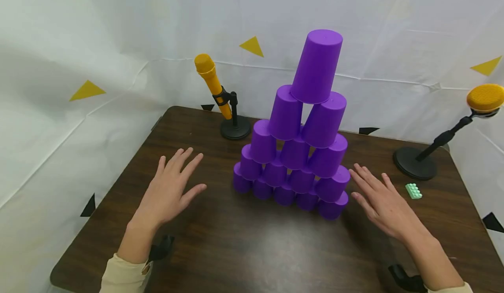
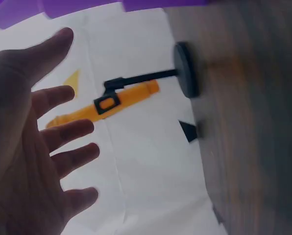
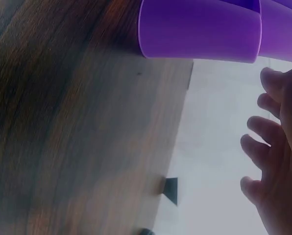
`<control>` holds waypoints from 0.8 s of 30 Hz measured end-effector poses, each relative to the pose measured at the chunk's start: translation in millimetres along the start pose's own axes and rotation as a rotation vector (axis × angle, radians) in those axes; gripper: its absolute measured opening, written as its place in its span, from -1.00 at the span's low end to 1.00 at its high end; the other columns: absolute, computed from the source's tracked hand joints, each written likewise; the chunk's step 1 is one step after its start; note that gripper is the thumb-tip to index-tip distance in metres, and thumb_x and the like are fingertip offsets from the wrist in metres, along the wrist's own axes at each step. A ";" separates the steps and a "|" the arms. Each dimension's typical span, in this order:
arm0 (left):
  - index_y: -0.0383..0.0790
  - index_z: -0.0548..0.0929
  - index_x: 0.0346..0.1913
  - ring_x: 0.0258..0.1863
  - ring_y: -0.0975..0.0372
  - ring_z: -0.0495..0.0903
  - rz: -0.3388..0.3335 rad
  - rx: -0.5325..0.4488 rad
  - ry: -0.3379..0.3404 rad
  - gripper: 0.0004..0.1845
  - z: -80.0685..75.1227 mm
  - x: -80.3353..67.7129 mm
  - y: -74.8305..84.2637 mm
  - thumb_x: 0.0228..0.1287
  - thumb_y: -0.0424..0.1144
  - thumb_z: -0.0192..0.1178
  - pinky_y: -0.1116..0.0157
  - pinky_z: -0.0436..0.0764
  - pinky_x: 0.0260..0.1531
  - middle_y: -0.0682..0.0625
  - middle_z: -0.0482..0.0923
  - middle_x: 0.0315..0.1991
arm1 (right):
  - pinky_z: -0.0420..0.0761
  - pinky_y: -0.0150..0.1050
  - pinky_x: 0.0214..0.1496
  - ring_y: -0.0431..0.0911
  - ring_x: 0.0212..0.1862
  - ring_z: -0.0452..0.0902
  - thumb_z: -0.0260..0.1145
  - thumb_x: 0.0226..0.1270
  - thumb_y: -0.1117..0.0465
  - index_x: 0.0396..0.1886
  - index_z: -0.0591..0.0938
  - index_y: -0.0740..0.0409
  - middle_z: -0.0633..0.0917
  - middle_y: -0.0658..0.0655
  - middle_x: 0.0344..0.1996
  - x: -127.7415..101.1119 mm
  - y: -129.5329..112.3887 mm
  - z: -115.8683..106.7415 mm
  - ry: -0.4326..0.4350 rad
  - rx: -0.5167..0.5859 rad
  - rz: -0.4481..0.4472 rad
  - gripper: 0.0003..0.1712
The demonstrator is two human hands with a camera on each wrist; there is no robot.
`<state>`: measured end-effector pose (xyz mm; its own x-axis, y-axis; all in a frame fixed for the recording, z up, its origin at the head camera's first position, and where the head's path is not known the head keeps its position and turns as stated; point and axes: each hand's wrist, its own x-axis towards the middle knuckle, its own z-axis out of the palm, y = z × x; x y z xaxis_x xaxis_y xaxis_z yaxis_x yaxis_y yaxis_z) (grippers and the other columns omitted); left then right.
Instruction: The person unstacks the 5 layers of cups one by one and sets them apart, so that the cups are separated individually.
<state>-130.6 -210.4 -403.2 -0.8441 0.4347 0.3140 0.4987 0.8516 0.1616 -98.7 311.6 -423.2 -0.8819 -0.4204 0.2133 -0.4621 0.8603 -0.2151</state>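
Note:
A pyramid of upside-down purple cups [image 1: 296, 153] stands on the dark wooden table [image 1: 236, 249], narrowing upward to one single cup [image 1: 319, 68] on top. To the left of the stack, my left hand [image 1: 167, 192] is held over the table with its fingers spread and nothing in it. My right hand [image 1: 383, 201] is near the pyramid's right side, fingers extended, its fingertips close beside the lower cups. In the right wrist view a purple cup [image 3: 200, 29] at the base lies just above the thumb. The left palm [image 2: 18, 161] faces the camera, bare.
An orange microphone [image 1: 212, 81] on a black stand [image 1: 235, 128] is behind the pyramid to the left. Another round-headed orange microphone [image 1: 485, 98] stands at the right edge. A small mint-green toy brick [image 1: 413, 191] lies near its base. White sheeting [image 1: 157, 17] with triangles surrounds the table.

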 end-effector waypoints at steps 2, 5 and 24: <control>0.03 0.17 0.53 0.49 -0.01 0.04 0.011 -0.094 0.017 -0.20 -6.1 6.9 0.6 0.32 0.16 0.20 -0.23 0.01 0.36 -0.10 0.09 0.50 | -0.24 0.08 0.51 0.11 0.50 0.04 0.10 0.53 0.08 0.56 0.13 0.02 0.16 0.16 0.51 -0.1 -0.8 -0.4 -0.001 0.046 0.006 -0.31; 0.08 0.19 0.52 0.44 0.07 0.16 0.033 -0.259 0.069 -0.23 -20.6 22.4 5.9 0.32 0.08 0.25 -0.14 0.20 0.32 0.01 0.14 0.48 | -0.19 0.01 0.52 0.14 0.47 0.10 0.14 0.50 0.19 0.55 0.16 0.01 0.19 0.14 0.50 -0.7 -2.4 -0.9 0.001 0.162 0.020 -0.31; -0.37 0.24 0.43 0.24 0.26 0.42 0.305 -0.919 0.228 -0.30 -160.1 161.2 144.4 0.27 -0.38 0.24 0.22 0.45 0.20 -0.18 0.39 0.31 | 0.36 0.16 0.26 0.22 0.31 0.35 0.63 -0.04 0.04 0.47 0.30 0.10 0.49 0.22 0.29 -12.6 -8.8 51.3 -0.040 0.468 0.151 0.07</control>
<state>-163.0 -64.2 -179.5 -0.6441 0.4484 0.6197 0.7286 0.1130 0.6756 -88.4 294.5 -472.9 -0.9409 -0.3198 0.1116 -0.3130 0.6948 -0.6476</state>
